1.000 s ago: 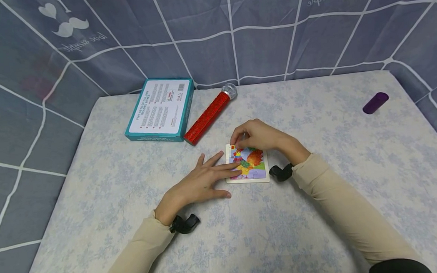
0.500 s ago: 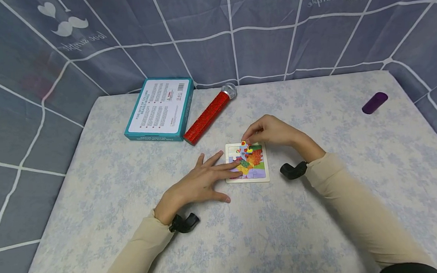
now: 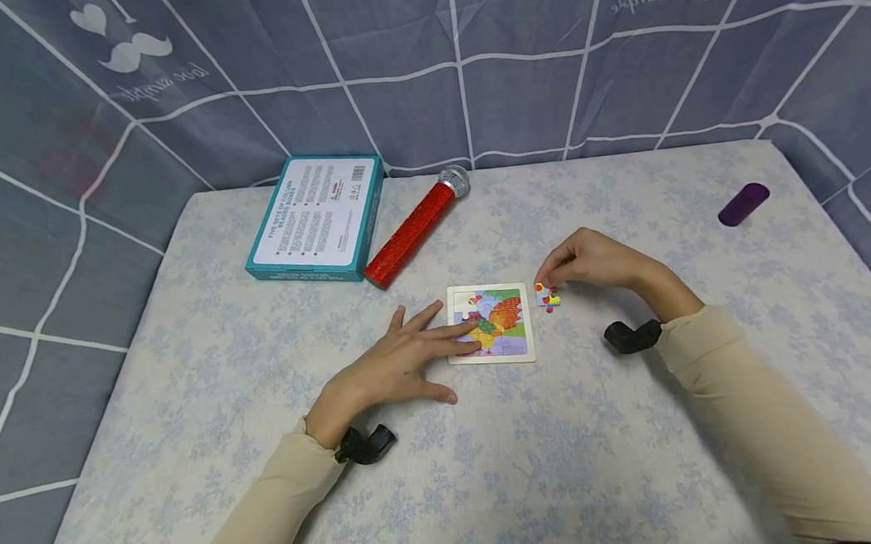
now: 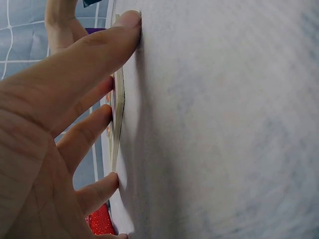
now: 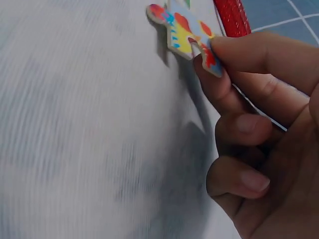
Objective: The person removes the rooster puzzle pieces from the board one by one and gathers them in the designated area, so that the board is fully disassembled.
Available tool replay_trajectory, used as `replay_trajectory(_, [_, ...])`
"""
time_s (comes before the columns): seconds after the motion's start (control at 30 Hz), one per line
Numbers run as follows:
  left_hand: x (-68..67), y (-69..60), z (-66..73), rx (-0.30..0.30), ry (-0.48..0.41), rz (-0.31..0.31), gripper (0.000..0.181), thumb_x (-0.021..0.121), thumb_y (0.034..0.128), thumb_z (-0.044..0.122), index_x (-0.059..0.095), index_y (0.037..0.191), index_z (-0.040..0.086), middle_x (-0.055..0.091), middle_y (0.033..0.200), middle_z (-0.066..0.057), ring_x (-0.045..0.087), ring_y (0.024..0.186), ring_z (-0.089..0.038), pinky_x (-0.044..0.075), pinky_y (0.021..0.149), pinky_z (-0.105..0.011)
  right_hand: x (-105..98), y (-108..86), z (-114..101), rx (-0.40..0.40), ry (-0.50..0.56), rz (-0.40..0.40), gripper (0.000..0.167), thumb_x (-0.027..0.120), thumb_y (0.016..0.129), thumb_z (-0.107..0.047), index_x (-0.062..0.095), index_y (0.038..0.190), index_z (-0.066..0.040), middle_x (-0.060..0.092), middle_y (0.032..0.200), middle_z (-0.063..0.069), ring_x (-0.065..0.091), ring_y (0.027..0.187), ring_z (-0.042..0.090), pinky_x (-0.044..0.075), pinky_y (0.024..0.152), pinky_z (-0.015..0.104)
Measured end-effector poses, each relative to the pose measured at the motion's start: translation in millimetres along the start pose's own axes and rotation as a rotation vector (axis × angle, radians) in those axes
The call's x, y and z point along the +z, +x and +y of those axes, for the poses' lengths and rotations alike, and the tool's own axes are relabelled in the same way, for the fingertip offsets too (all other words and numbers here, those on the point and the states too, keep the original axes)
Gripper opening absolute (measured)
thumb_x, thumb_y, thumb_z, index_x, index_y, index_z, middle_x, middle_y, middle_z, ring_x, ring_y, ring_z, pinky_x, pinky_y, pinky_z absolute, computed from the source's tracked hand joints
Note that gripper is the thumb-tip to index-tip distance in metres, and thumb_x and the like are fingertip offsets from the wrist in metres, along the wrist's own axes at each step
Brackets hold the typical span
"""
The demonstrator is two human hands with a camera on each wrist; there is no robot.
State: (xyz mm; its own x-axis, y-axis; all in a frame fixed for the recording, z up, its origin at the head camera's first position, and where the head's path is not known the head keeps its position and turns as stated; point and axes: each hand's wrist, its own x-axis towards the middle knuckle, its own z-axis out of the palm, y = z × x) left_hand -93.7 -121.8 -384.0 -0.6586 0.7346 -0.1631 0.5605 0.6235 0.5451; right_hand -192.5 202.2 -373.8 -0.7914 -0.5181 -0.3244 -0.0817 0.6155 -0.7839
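A small square jigsaw puzzle (image 3: pixel 509 321) with a pale frame and a rooster picture lies mid-table; its upper left corner shows a bare gap. My left hand (image 3: pixel 389 373) is spread flat, with fingertips resting on the puzzle's left side and the thumb on the cloth. Just right of the frame, my right hand (image 3: pixel 599 260) pinches a colourful puzzle piece (image 3: pixel 547 295) between thumb and fingers. The right wrist view shows this puzzle piece (image 5: pixel 182 32) close up, raised at an angle over the cloth.
A teal-edged box (image 3: pixel 316 217) stands at the back left, touching or nearly touching a red glittery microphone (image 3: pixel 411 236). A purple cylinder (image 3: pixel 744 205) lies at the far right. Behind the table hangs a grey-blue checked curtain (image 3: pixel 530 100).
My right hand has lifted the puzzle piece out of the upper left of the frame and carried it right, past the frame's edge. My left hand has stayed in place.
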Motion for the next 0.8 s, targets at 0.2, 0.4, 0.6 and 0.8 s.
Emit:
replay_trajectory(0.2, [0.3,-0.5,0.3,-0.003,-0.013,-0.003,0.073,0.084,0.0766,0.038,0.055,0.142,0.027,0.033,0.157,0.008,0.005,0.150,-0.031,-0.003,0.110,-0.069,-2.4,-2.7,3.7,0.015,-0.070,0.015,0.015,0.070,0.091,-0.018,0.079,0.098,-0.008,0.075,0.092,0.002,0.058,0.086,0.017,0.044,0.078,0.034])
replay_trajectory(0.4, [0.1,-0.5,0.1,0.003,-0.014,0.001,0.073,0.084,0.0766,0.037,0.055,0.142,0.026,0.034,0.157,0.008,0.005,0.150,-0.031,-0.003,0.110,-0.069,-3.0,-4.6,3.1,-0.014,-0.129,0.029,0.012,0.071,0.091,-0.015,0.078,0.096,-0.008,0.075,0.089,0.001,0.060,0.084,0.017,0.045,0.076,0.034])
replay_trajectory(0.6, [-0.1,-1.1,-0.5,0.018,-0.014,0.002,0.072,0.083,0.0774,0.038,0.055,0.142,0.025,0.033,0.157,0.007,0.005,0.150,-0.031,-0.002,0.110,-0.070,-2.2,-7.9,1.5,-0.004,-0.184,0.060,0.011,0.072,0.090,-0.016,0.078,0.096,-0.008,0.074,0.089,0.001,0.057,0.083,0.016,0.044,0.074,0.032])
replay_trajectory(0.8, [-0.5,-1.0,0.1,0.015,-0.017,-0.002,0.072,0.083,0.0774,0.038,0.055,0.142,0.025,0.034,0.157,0.007,0.005,0.150,-0.031,-0.003,0.110,-0.069,-1.1,-10.1,-0.3,-0.007,-0.237,0.090,0.008,0.071,0.089,-0.014,0.077,0.092,-0.010,0.073,0.088,0.000,0.055,0.081,0.017,0.043,0.072,0.033])
